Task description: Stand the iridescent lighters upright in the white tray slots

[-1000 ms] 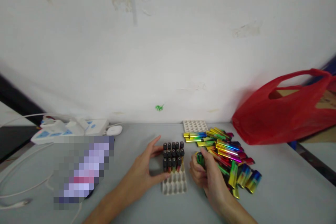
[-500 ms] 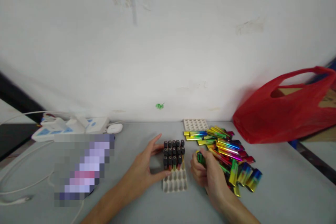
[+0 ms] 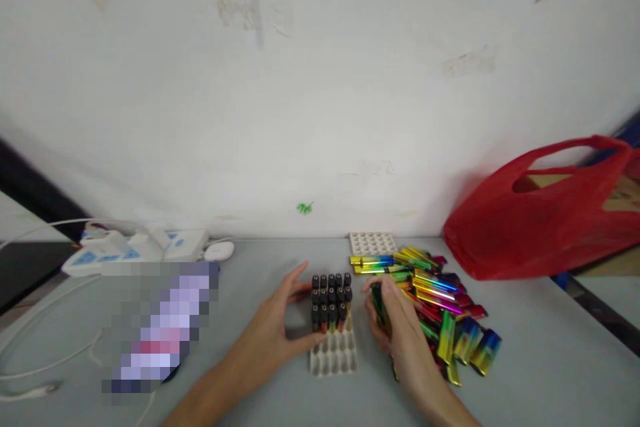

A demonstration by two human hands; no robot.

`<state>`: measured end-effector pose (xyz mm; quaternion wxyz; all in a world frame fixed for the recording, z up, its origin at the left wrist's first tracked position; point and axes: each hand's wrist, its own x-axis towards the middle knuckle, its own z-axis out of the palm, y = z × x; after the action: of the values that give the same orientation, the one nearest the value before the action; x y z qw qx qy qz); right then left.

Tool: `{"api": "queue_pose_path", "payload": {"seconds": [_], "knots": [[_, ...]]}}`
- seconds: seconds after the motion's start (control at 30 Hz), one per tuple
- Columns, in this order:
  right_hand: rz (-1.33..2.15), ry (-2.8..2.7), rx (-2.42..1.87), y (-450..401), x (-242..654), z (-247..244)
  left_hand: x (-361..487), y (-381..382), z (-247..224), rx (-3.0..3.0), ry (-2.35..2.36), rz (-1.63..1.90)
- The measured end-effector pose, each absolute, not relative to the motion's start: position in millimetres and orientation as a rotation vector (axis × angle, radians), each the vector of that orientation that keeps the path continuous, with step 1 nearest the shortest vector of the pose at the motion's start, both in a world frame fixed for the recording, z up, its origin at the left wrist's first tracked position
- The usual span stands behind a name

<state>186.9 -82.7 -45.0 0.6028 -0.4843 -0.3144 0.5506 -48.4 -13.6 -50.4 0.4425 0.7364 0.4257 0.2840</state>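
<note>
Your left fingers (image 3: 294, 277) spread wide beside black-topped pieces (image 3: 331, 295) upright in the tray (image 3: 333, 361), right fingers (image 3: 375, 335) closed around a green piece (image 3: 379, 303); risk: left thumb (image 3: 306, 345) drift could tip the nearest row.

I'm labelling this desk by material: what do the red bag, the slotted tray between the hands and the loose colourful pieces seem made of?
Red bag: likely thin, flexible plastic, fairly matt; its sides bulge and handles bend.
Slotted tray: pale, matt moulded plastic or pulp, with regular pockets; the look leaves it open.
Colourful pieces: glossy metal or metallic-coated plastic, with mirror-like streaks.
</note>
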Motion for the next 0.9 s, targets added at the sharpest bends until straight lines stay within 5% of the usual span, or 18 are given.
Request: {"api": "queue_pose_path", "payload": {"seconds": [0.9], "knots": [[0.371, -1.682, -1.249, -89.3, 205.5, -20.0, -48.3, -10.7, -52.4, 1.844, 1.025, 0.718]]}}
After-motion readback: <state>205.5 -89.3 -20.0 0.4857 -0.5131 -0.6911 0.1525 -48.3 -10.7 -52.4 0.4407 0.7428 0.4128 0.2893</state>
